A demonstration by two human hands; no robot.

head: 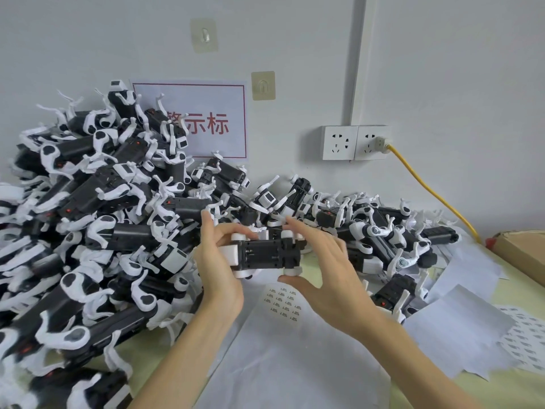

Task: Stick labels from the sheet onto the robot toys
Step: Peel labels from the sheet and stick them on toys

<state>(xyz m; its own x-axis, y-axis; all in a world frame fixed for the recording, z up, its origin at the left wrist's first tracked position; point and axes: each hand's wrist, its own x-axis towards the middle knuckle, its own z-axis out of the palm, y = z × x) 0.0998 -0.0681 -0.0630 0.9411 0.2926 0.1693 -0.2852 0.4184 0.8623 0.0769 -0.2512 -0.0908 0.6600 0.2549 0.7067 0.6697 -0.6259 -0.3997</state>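
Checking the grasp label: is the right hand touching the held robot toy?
Touching. In the head view the right hand spans the robot toy, fingers on its top edge and thumb under a white wheel; the left hand grips its other end.

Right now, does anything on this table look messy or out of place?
Yes. The robot toys lie in a loose, tangled heap against the wall, partly covering the wall sign. Torn backing papers lie scattered at the right. Both hands hold one toy above the label sheet.
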